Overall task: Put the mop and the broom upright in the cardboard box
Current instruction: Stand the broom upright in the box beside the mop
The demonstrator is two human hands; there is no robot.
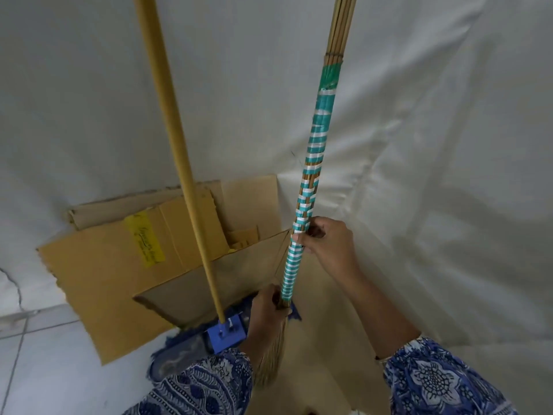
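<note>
The broom (311, 163) has a cane handle wrapped in teal and white tape and stands nearly upright in the middle of the view, its straw bristles hanging below my hands. My right hand (323, 244) grips the taped handle. My left hand (266, 307) holds it lower, where the tape ends and the bristles begin. The mop (179, 163) has a long yellow wooden pole that leans up to the left from a blue clamp head (227, 332), with blue cloth spread beneath. The cardboard box (119, 265) stands open against the wall, behind the mop pole.
White sheeting (434, 145) covers the walls behind and to the right, forming a corner. Pale floor tiles (39, 354) show at lower left. The box flaps are bent and torn, with a yellow label on one.
</note>
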